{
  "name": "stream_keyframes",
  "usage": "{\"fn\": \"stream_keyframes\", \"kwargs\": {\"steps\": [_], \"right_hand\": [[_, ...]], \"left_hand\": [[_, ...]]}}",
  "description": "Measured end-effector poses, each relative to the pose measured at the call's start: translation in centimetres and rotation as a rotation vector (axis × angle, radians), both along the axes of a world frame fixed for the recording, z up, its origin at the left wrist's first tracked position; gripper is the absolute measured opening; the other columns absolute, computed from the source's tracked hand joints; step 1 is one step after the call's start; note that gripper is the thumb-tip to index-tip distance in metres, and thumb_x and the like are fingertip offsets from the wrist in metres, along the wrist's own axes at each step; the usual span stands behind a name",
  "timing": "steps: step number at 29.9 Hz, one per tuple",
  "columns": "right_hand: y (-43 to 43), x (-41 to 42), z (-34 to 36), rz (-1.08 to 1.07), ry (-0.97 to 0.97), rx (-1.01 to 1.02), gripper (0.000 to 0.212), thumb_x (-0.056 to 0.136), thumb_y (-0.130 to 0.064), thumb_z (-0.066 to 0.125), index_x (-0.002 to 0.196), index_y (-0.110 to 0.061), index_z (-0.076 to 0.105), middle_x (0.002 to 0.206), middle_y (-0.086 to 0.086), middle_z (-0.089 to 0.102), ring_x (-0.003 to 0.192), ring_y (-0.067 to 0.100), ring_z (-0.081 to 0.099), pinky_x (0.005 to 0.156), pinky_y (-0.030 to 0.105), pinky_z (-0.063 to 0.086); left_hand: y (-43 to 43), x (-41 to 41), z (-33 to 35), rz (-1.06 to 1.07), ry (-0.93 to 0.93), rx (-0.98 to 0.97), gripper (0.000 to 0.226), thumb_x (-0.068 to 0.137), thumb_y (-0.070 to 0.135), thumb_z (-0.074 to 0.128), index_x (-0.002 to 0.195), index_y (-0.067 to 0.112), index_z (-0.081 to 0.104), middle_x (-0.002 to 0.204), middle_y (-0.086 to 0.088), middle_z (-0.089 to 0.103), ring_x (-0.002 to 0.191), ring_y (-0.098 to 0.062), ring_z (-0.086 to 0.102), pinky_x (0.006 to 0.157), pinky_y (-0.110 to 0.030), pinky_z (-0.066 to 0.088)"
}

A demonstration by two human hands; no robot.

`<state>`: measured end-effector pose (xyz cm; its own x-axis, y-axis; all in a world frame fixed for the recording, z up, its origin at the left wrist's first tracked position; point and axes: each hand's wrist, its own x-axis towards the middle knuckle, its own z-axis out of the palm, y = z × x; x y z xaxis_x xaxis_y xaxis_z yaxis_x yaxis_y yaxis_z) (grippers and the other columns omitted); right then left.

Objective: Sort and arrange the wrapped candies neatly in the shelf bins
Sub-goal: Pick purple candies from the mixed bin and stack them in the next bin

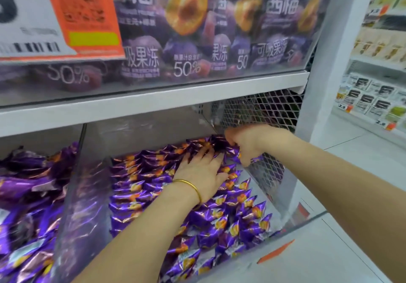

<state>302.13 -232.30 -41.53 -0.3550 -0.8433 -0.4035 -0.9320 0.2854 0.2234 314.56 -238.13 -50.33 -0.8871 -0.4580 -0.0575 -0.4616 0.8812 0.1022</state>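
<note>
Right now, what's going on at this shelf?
A person is tidying purple wrapped candies in a clear shelf bin. The left hand, wearing a gold bangle, rests flat on the lined-up rows, while the right hand grips candies at the bin's back right corner, beside the wire mesh. Candies near the front lie looser.

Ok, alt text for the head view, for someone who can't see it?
In a clear shelf bin of purple wrapped candies, the left hand presses flat on the rows while the right hand grips candies at the back.
</note>
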Motion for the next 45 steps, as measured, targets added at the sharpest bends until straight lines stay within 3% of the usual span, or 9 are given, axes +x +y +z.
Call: {"fn": "stream_keyframes", "kwargs": {"steps": [5,9,14,20,28,34,37,41,45], "right_hand": [[-1.3,-0.5,0.8,-0.036,-0.037,0.154,0.063,0.074,-0.028,0.077,0.125,-0.009,0.045,0.096,0.001,0.048,0.07,0.015,0.049,0.056,0.026,0.043],[-1.3,-1.1,0.8,-0.049,-0.071,0.213,0.063,0.071,-0.029,0.079,0.123,-0.013,0.047,0.108,0.003,0.048,0.094,0.024,0.055,0.074,0.032,0.05],[-1.4,-0.4,0.2,0.004,-0.037,0.172,0.065,0.074,-0.028,0.078,0.126,-0.011,0.044,0.088,-0.003,0.044,0.083,0.019,0.048,0.054,0.023,0.038],[-1.0,0.0,-1.3,0.032,-0.024,0.063,0.065,0.075,-0.022,0.077,0.127,-0.009,0.041,0.084,-0.001,0.042,0.072,0.016,0.046,0.049,0.021,0.033],[0.8,-1.2,-4.3,0.061,0.02,-0.342,0.057,0.079,-0.02,0.07,0.125,-0.007,0.039,0.115,0.012,0.056,0.101,0.031,0.056,0.069,0.029,0.038],[1.5,-2.2,-4.9,0.054,-0.117,-0.325,0.06,0.078,-0.016,0.073,0.13,-0.007,0.044,0.127,0.013,0.039,0.107,0.032,0.054,0.089,0.036,0.046],[1.4,-2.3,-5.0,0.145,-0.034,-0.29,0.059,0.079,-0.022,0.072,0.132,-0.016,0.048,0.129,0.008,0.043,0.112,0.03,0.051,0.092,0.037,0.045],[1.4,-1.6,-4.8,0.355,0.412,-0.351,0.04,0.07,-0.047,0.073,0.106,-0.03,0.065,0.106,-0.008,0.062,0.108,0.023,0.049,0.079,0.029,0.039],[1.3,-1.3,-5.5,0.163,0.196,-0.345,0.039,0.084,-0.025,0.063,0.122,-0.019,0.056,0.125,0.007,0.044,0.101,0.029,0.056,0.067,0.03,0.042]], "left_hand": [[0.1,0.2,0.1,-0.003,0.024,0.014,0.058,0.098,0.047,0.029,0.149,0.025,0.012,0.158,-0.001,0.011,0.145,-0.018,0.0,0.116,-0.045,0.004],[0.2,0.4,0.0,-0.007,0.026,0.026,0.058,0.098,0.047,0.028,0.149,0.025,0.011,0.158,0.0,0.009,0.145,-0.017,-0.001,0.117,-0.045,0.002],[0.3,0.5,0.2,-0.002,0.029,0.038,0.056,0.098,0.047,0.029,0.148,0.025,0.014,0.157,0.0,0.01,0.145,-0.017,-0.001,0.116,-0.046,0.003],[0.4,0.5,0.3,-0.001,0.027,0.045,0.055,0.098,0.046,0.029,0.148,0.026,0.015,0.157,0.0,0.011,0.145,-0.017,-0.002,0.117,-0.045,0.004],[0.5,0.5,0.2,0.01,0.055,0.042,0.054,0.099,0.045,0.029,0.147,0.025,0.017,0.156,0.0,0.014,0.145,-0.016,0.0,0.117,-0.045,0.004],[0.5,0.5,0.1,0.015,0.051,0.043,0.054,0.099,0.045,0.028,0.148,0.025,0.016,0.157,0.0,0.012,0.145,-0.016,0.0,0.117,-0.046,0.003],[0.6,0.5,0.1,0.017,0.052,0.043,0.055,0.099,0.045,0.029,0.148,0.025,0.016,0.157,0.0,0.012,0.145,-0.016,0.0,0.117,-0.045,0.003],[0.6,0.5,0.1,0.011,0.052,0.038,0.055,0.099,0.045,0.028,0.148,0.025,0.015,0.157,0.0,0.012,0.145,-0.016,0.0,0.117,-0.045,0.003],[0.6,0.5,0.1,0.021,0.034,0.033,0.056,0.099,0.045,0.027,0.149,0.025,0.012,0.157,-0.001,0.01,0.145,-0.017,-0.001,0.117,-0.046,0.003]]}}
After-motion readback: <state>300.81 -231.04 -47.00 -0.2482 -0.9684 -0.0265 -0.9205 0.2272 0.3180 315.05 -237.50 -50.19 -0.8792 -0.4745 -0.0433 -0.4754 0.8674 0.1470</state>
